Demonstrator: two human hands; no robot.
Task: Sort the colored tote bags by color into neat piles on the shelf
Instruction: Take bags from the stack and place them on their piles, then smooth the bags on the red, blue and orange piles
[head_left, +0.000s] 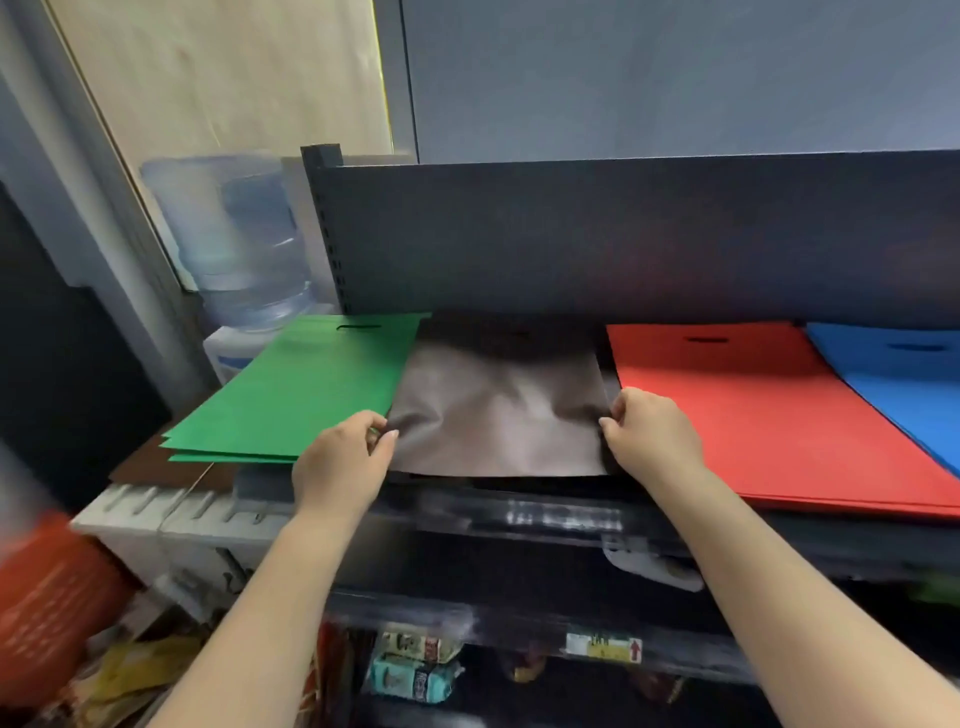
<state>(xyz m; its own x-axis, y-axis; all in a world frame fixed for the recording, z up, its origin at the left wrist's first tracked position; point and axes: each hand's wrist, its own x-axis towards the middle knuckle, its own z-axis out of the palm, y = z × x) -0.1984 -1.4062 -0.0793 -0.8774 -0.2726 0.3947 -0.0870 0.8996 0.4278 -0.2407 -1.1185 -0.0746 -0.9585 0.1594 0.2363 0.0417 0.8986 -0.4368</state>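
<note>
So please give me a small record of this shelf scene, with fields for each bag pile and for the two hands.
green pile: green bags, far left on the shelf
dark pile: brown-grey bag on top, between green and red
red pile: red bags, right of the dark pile
blue pile: blue bags, far right, partly out of frame
left hand: pinches the dark bag's left edge
right hand: pinches its right edge

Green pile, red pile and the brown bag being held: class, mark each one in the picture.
green pile (306, 384), head view, middle of top bag
red pile (769, 415), head view, flat centre
brown bag (498, 410), head view, creased middle between both hands
</note>
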